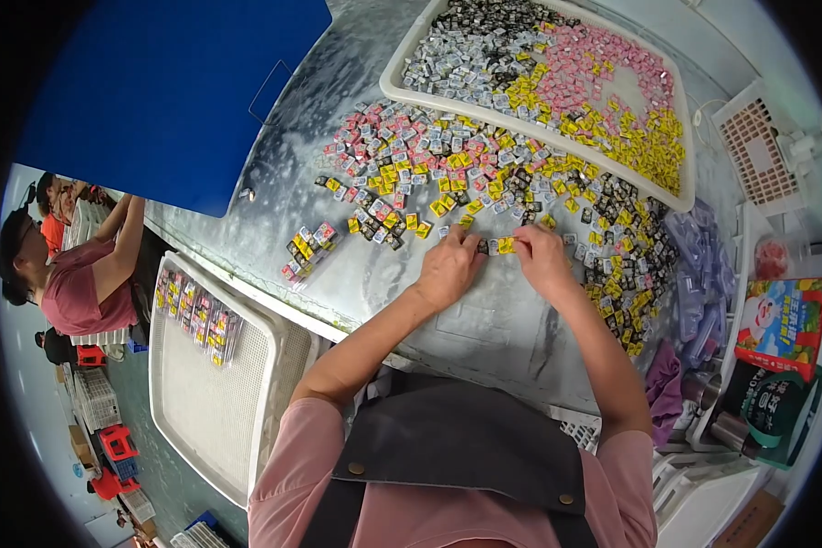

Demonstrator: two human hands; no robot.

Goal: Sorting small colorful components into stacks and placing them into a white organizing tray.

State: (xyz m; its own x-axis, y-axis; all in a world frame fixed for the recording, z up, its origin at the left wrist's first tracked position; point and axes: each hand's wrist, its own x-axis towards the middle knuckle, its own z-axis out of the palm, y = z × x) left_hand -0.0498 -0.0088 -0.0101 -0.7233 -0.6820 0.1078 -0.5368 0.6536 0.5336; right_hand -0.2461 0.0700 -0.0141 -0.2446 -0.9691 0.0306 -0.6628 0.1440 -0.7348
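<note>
On the grey table (pixel 365 274), my right hand (pixel 541 258) pinches the yellow end of a short row of small packs (pixel 495 247) — seemingly to keep it aligned — while my left hand (pixel 449 267) meets its other end, whether pinching I can't tell

Small blocks (pixel 459 160) are coloured pink, yellow, black and pale grey, mixed on a table (pixel 356 288) whose grey is mottled with white. In the white tray (pixel 521 122), the 4 colours are massed in patches. Blue is shown by the board (pixel 173 91), dark grey by the apron (pixel 457 447), dusty pink by the shirt (pixel 429 521), purple by the cloth (pixel 664 388).
</note>
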